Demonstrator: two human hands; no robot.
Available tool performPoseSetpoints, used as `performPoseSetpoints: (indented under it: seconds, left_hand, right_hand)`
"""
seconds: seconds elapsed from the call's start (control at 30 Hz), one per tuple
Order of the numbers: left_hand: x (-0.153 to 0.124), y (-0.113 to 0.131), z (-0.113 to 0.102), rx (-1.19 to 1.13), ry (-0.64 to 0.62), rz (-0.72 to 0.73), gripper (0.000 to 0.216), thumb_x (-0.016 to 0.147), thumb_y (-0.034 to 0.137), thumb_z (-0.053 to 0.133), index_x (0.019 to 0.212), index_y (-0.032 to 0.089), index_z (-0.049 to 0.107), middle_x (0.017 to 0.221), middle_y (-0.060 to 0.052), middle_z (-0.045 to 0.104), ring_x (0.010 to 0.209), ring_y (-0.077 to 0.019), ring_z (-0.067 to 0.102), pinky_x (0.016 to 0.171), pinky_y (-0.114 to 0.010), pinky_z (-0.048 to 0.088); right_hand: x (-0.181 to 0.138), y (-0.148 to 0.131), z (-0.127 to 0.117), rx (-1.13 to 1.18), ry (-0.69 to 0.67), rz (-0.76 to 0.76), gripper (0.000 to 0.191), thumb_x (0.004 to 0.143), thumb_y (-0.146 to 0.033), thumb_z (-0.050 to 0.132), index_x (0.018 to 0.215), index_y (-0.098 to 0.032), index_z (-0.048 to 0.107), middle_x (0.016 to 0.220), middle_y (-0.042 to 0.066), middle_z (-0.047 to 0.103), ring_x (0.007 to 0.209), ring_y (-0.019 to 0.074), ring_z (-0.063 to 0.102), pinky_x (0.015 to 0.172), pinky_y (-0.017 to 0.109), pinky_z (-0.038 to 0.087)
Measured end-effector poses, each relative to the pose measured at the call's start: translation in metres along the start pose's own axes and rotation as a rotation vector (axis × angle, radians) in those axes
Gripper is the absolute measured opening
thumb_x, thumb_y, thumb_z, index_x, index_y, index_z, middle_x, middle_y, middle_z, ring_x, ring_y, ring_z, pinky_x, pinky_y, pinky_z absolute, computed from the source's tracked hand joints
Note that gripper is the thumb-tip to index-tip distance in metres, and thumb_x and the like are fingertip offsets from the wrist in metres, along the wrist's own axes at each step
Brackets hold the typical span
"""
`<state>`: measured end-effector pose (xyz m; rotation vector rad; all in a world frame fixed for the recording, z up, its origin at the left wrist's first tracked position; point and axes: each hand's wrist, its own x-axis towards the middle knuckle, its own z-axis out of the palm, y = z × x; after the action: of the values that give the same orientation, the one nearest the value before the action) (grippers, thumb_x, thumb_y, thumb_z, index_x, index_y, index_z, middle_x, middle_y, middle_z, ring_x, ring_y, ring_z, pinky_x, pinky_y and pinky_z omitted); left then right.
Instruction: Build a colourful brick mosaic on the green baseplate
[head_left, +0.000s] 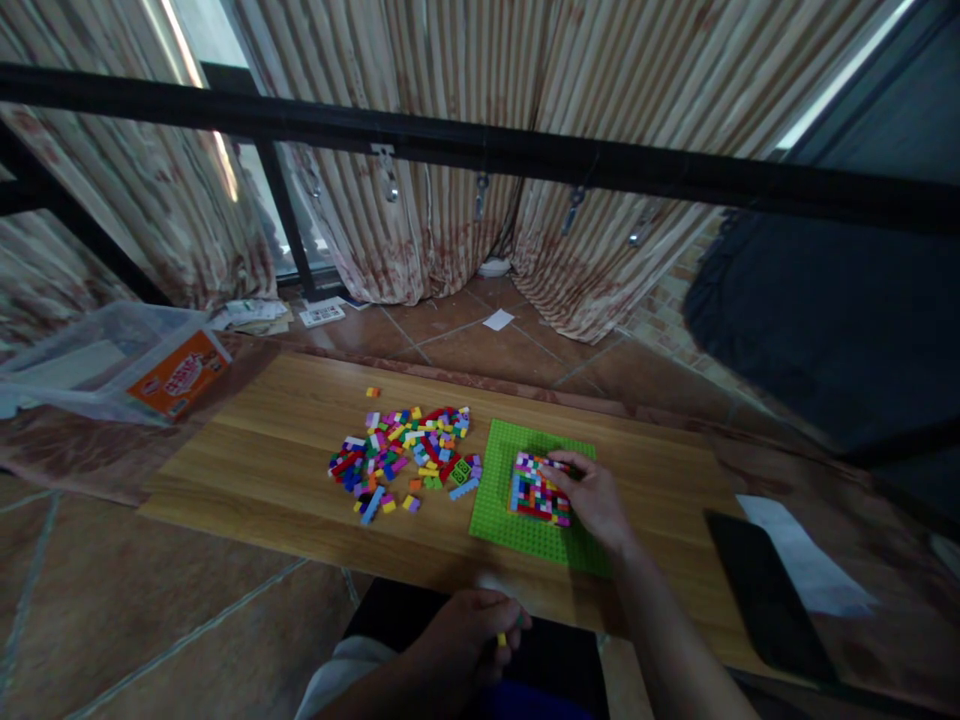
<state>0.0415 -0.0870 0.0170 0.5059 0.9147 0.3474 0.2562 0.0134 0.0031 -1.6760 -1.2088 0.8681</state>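
A green baseplate (502, 500) lies on a wooden board (285, 440), with a block of many-coloured small bricks (534, 488) built on it. My right hand (592, 495) rests on the right side of that block, its fingers curled and pressing a brick at the block's top edge. My left hand (472, 625) is low, near my lap in front of the board's near edge, fingers closed on a small yellow brick (501, 638). A loose pile of coloured bricks (405, 450) lies on the board left of the baseplate.
A clear plastic tub (90, 365) with an orange leaflet stands at the left. A dark phone (765, 590) and a white sheet of paper (806, 560) lie at the right. Curtains and a black rail stand behind. Tiled floor surrounds the board.
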Motion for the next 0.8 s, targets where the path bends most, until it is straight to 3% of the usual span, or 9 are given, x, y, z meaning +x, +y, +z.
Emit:
performPoseSetpoints:
  seconds: [0.27,0.37,0.47,0.57,0.67,0.73,0.8]
  left_hand:
    - [-0.001,-0.003,0.002,-0.005,0.007,0.031,0.025,0.070,0.037,0.060,0.076,0.012,0.060,0.061,0.002,0.047,0.046,-0.0033,0.035,0.043,-0.019,0.014]
    - [-0.002,-0.002,0.002,-0.012,0.009,0.048,0.026,0.071,0.038,0.059,0.075,0.012,0.060,0.062,0.002,0.046,0.046,-0.0033,0.034,0.043,-0.019,0.013]
    - [-0.003,0.001,0.002,-0.020,0.004,0.062,0.027,0.070,0.039,0.060,0.076,0.012,0.060,0.062,0.002,0.047,0.047,-0.0035,0.034,0.043,-0.019,0.012]
    - [-0.004,0.006,0.000,-0.040,-0.008,0.080,0.028,0.070,0.039,0.062,0.077,0.012,0.059,0.062,0.003,0.046,0.047,-0.0033,0.034,0.043,-0.019,0.012]
    - [-0.002,0.013,-0.002,-0.078,0.016,0.103,0.030,0.070,0.041,0.064,0.075,0.012,0.057,0.063,0.003,0.046,0.047,-0.0028,0.034,0.042,-0.018,0.012]
    - [0.000,0.018,-0.002,-0.104,0.041,0.117,0.032,0.071,0.044,0.063,0.075,0.013,0.057,0.063,0.003,0.045,0.046,-0.0024,0.033,0.042,-0.018,0.012]
    - [0.001,0.023,0.000,-0.137,0.058,0.155,0.034,0.070,0.046,0.065,0.076,0.013,0.058,0.062,0.003,0.045,0.045,-0.0021,0.032,0.041,-0.018,0.013]
  right_hand:
    - [0.012,-0.005,-0.002,0.092,-0.126,0.069,0.033,0.055,-0.042,0.075,0.075,-0.017,0.072,0.064,0.001,0.068,0.056,0.0151,0.058,0.057,0.028,0.045]
    - [0.012,-0.007,-0.001,0.085,-0.112,0.055,0.032,0.055,-0.043,0.074,0.073,-0.017,0.072,0.063,0.001,0.068,0.056,0.0156,0.059,0.057,0.029,0.045]
    - [0.006,-0.007,-0.001,0.064,-0.063,0.030,0.035,0.056,-0.042,0.074,0.080,-0.017,0.072,0.075,0.004,0.070,0.067,0.0189,0.062,0.065,0.032,0.048]
    - [-0.011,-0.008,-0.004,0.031,0.127,-0.030,0.041,0.060,-0.043,0.073,0.093,-0.017,0.069,0.094,0.008,0.069,0.084,0.0228,0.063,0.077,0.037,0.048]
    - [-0.042,-0.017,-0.005,-0.016,0.321,-0.090,0.033,0.071,-0.043,0.065,0.093,-0.018,0.069,0.096,0.009,0.068,0.089,0.0232,0.061,0.081,0.040,0.046]
    - [-0.069,-0.027,-0.003,-0.014,0.301,-0.139,0.026,0.075,-0.041,0.062,0.087,-0.020,0.069,0.091,0.007,0.068,0.087,0.0219,0.061,0.080,0.037,0.047]
    - [-0.096,-0.037,0.003,0.011,0.197,-0.188,0.021,0.077,-0.038,0.061,0.087,-0.022,0.069,0.091,0.006,0.067,0.088,0.0203,0.061,0.079,0.034,0.047]
